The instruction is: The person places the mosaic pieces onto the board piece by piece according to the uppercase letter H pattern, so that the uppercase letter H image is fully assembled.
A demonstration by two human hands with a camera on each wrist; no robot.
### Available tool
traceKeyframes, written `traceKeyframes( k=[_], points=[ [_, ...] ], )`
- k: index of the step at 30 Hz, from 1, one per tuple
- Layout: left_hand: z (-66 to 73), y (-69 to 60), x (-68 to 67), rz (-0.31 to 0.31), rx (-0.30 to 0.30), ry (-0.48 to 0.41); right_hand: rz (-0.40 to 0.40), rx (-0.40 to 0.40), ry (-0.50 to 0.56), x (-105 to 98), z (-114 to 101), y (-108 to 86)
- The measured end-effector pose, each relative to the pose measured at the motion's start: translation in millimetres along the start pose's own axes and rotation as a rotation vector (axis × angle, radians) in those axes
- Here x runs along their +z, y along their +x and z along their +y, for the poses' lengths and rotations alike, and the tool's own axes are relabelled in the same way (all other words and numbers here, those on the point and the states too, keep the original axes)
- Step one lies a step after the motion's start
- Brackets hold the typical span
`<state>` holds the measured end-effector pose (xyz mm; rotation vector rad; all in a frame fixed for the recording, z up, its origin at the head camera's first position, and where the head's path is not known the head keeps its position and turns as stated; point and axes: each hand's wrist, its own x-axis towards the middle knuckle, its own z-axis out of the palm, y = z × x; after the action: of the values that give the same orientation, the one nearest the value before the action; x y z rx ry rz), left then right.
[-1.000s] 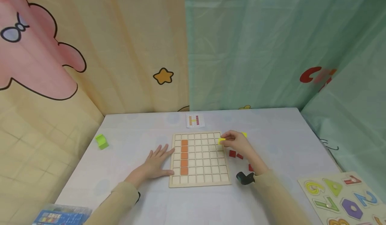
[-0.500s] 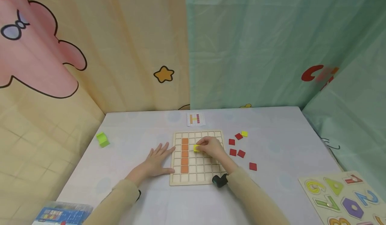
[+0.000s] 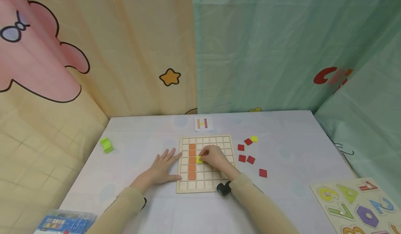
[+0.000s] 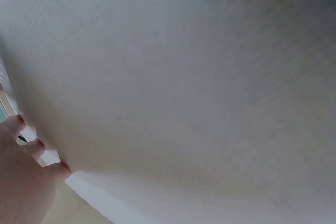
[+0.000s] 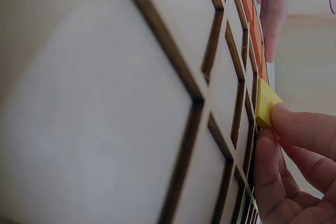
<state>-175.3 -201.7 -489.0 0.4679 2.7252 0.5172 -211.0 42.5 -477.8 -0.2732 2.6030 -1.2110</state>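
A wooden grid board [image 3: 208, 185] lies on the table with a column of orange tiles [image 3: 192, 160] in its second column. My right hand [image 3: 216, 157] pinches a yellow tile [image 3: 199, 160] at the board, just right of the middle orange tile. The right wrist view shows the yellow tile [image 5: 266, 104] between thumb and fingers [image 5: 304, 150], its far edge close to the grid. With fingers spread, my left hand [image 3: 159, 168] rests at the board's left edge. Several red tiles [image 3: 242, 158] and one yellow tile [image 3: 254, 139] lie to the right of the board.
A small pattern card [image 3: 203, 124] lies behind the board. Green pieces [image 3: 107, 145] are at the table's left. A blue package [image 3: 64, 223] sits at the lower left, and a puzzle board with numbers and shapes [image 3: 351, 206] at the lower right. Curtains hang behind the table.
My right hand has carried the yellow tile leftward from the board's right edge to beside the orange column, uncovering the red tiles. My left hand has stayed in place.
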Motion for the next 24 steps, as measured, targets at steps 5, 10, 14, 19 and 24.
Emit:
traceKeyframes(
  k=[5, 10, 14, 19, 24],
  points=[
    [0.7, -0.9, -0.5, -0.004, -0.003, -0.005, 0.002, -0.016, -0.065, 1.5, -4.9, -1.4],
    [1.0, -0.6, -1.4, -0.003, -0.005, -0.005, 0.009, -0.034, -0.098, 3.2, -5.5, -0.6],
    [1.3, 0.9, -2.7, -0.004, 0.000, 0.006, 0.008, -0.050, -0.103, 1.9, -4.6, -0.5],
    [-1.0, 0.0, -1.9, 0.000, 0.012, -0.007, 0.006, -0.066, -0.069, -2.4, -1.6, -4.9],
    [-3.6, 0.9, 1.5, 0.008, 0.020, -0.012, 0.053, -0.038, -0.002, -20.4, 8.7, -10.4]
  ],
)
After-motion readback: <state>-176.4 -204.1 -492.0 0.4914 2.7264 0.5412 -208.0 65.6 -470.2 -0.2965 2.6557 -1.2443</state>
